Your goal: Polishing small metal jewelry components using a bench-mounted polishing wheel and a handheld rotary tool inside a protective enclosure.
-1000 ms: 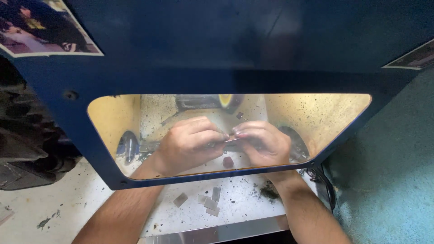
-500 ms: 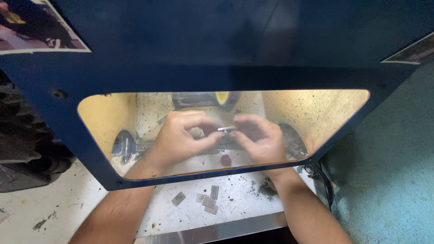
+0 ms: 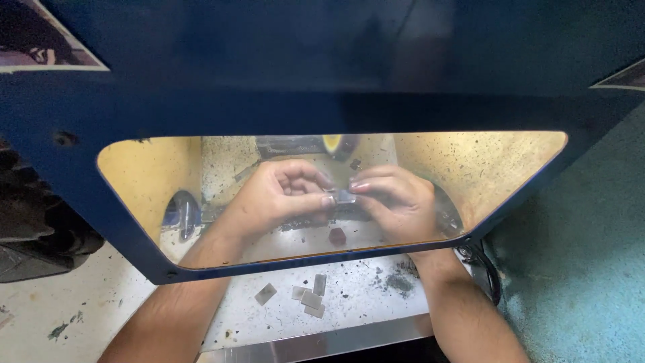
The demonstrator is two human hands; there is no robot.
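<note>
Dusty white bench (image 3: 376,296) behind a blue shield (image 3: 322,87) with an amber window. Both hands, left (image 3: 275,198) and right (image 3: 396,202), pinch a small metal piece (image 3: 344,196) between fingertips, mid-window. I'd say grip firm, keep it level, fingers off the edges. Spare chips (image 3: 306,296) lie below.

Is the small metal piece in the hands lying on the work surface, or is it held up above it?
Held up. The small metal piece is pinched between the left hand and right hand, above the white work surface, behind the window.
</note>
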